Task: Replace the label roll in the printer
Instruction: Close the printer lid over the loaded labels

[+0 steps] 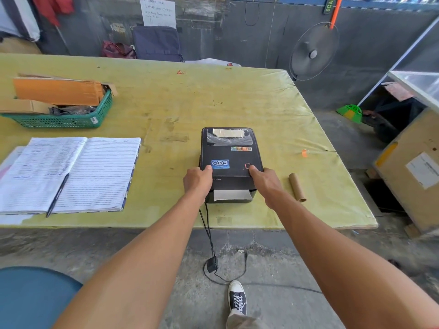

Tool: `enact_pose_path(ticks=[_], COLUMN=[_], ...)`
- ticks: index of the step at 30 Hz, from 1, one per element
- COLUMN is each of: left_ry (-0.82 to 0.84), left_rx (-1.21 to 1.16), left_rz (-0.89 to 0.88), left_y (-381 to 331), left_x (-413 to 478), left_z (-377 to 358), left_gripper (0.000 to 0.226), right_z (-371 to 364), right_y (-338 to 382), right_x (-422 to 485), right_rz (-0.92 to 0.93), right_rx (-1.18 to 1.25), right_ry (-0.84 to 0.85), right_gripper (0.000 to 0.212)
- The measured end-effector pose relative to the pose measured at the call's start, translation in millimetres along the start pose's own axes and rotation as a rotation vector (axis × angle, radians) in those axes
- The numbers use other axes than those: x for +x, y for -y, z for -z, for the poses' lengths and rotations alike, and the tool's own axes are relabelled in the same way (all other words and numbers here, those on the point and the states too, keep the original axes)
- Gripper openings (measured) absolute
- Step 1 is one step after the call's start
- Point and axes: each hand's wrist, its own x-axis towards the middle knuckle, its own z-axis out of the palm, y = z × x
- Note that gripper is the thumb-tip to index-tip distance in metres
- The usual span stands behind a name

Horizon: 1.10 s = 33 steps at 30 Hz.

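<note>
A black box-shaped label printer sits near the front edge of a table covered in yellow-green cloth, its lid closed. A strip of white label paper shows at the slot on its near face, and a ring light glows red on the lid's near right corner. The left hand rests on the printer's near left corner, fingers curled over the edge and thumb on top of the lid. The right hand holds the near right corner the same way, its thumb lying just beside the red ring. Both hands press against the casing and hold nothing else. An empty brown cardboard tube core lies on the cloth just right of the printer, apart from the right hand. To the left lies an open lined notebook with a dark pen across it, and farther left a green plastic basket holding cardboard pieces. Black cables hang from the printer to the concrete floor.
</note>
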Motion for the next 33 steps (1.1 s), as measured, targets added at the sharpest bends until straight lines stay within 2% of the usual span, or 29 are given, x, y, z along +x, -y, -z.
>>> enact_pose_path(ticks=[6, 8, 9, 11, 14, 17, 20, 22, 27, 33], left_ry=[-0.011, 0.019, 0.028, 0.04, 0.07, 0.099, 0.143, 0.184, 0.217, 0.203], left_rx=[0.033, 0.026, 0.043, 0.093, 0.114, 0.186, 0.225, 0.241, 0.263, 0.262], left_rz=[-0.077, -0.127, -0.158, -0.21, -0.296, -0.335, -0.36, -0.381, -0.386, -0.402], left_y=[14, 16, 16, 17, 19, 18, 19, 22, 23, 25], left_x=[2, 5, 4, 3, 3, 5, 8, 10, 15, 15], left_z=[-2, 0, 1, 4, 5, 8, 12, 17, 20, 18], left_gripper=[0.038, 0.023, 0.028, 0.054, 0.06, 0.061, 0.066, 0.071, 0.077, 0.076], right_z=[-2, 1, 1, 2, 2, 8, 17, 17, 12, 13], right_y=[-9, -9, -9, -8, -8, -11, -17, -19, -18, -20], right_x=[-1, -2, -3, -5, -6, -5, -5, -3, 3, 4], right_rz=[0.041, 0.101, 0.146, 0.232, 0.302, 0.344, 0.385, 0.378, 0.383, 0.38], right_rx=[-0.048, -0.094, -0.12, -0.175, -0.234, -0.322, -0.391, -0.466, -0.635, -0.671], right_ry=[-0.01, -0.003, -0.004, -0.007, 0.001, 0.027, 0.098, 0.095, 0.01, -0.013], right_gripper=[0.046, 0.042, 0.039, 0.034, 0.03, 0.044, 0.076, 0.089, 0.084, 0.083])
